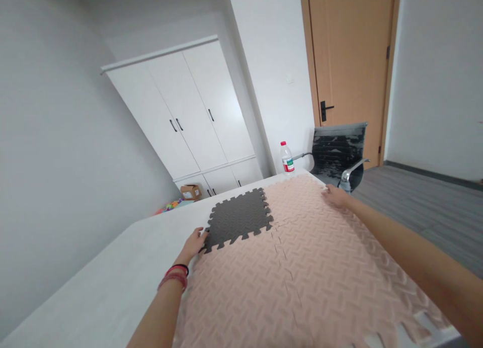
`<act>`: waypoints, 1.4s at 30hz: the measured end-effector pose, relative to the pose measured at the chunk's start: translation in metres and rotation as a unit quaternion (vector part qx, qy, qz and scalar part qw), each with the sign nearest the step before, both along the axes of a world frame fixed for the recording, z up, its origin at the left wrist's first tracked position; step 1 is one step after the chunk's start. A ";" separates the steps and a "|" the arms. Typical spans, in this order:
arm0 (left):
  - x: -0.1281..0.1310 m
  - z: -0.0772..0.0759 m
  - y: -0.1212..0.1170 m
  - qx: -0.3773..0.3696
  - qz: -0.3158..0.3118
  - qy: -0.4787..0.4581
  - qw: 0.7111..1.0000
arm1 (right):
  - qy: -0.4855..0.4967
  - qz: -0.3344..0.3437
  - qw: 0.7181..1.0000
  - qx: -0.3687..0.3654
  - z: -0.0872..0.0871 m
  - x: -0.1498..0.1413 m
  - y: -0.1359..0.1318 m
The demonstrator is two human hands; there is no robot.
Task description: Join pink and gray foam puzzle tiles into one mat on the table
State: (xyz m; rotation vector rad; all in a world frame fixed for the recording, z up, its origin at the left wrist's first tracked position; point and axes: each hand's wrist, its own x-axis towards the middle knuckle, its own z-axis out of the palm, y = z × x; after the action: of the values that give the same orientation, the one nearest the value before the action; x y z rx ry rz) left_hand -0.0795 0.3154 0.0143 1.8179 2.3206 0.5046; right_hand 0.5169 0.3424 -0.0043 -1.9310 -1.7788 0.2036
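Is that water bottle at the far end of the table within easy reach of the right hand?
Probably yes: the right hand rests on the pink mat's far edge, and nothing stands between it and the bottle.

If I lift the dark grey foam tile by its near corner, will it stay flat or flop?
The dark grey foam tile looks thin and soft, so it would probably bend somewhat and feel light. Its toothed edges lock into the pink tiles, so it may tug them along. The left hand touches its corner.

Soft, even indoor light, faint shadows, no glare; wide-angle bending and slight blur at the edges.
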 end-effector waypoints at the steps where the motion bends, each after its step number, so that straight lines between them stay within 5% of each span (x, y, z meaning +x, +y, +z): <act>1: 0.002 -0.004 0.006 0.001 0.004 -0.009 1.000 | 0.002 -0.008 1.000 -0.010 -0.006 0.001 0.003; 8: 0.010 -0.027 0.020 0.001 -0.004 0.001 1.000 | 0.005 -0.013 0.999 -0.037 -0.033 0.002 0.021; 15: 0.024 -0.017 0.027 -0.022 -0.048 0.087 0.995 | -0.041 0.009 0.999 -0.010 -0.036 -0.003 0.017; 19: 0.065 -0.003 0.059 0.017 -0.090 0.122 0.988 | -0.063 0.004 0.998 0.003 -0.035 -0.006 0.015; 24: 0.143 0.006 0.120 0.041 -0.229 0.123 0.965 | -0.077 0.002 0.997 0.010 -0.035 -0.007 0.017; 30: 0.214 -0.020 0.161 0.032 -0.308 0.133 0.941 | -0.084 0.004 0.996 0.016 -0.039 -0.007 0.021; 34: 0.220 -0.031 0.166 0.028 -0.318 0.137 0.938 | -0.086 0.006 0.996 0.017 -0.039 -0.007 0.022; 42: 0.223 -0.025 0.169 0.018 -0.294 0.149 0.944 | -0.082 0.006 0.997 0.013 -0.038 -0.007 0.021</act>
State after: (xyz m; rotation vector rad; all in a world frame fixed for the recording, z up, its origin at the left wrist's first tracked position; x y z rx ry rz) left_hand 0.1437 0.4842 -0.0103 2.6034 1.7680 0.1910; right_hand 0.5097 0.3638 -0.0423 -1.9678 -1.8868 0.0257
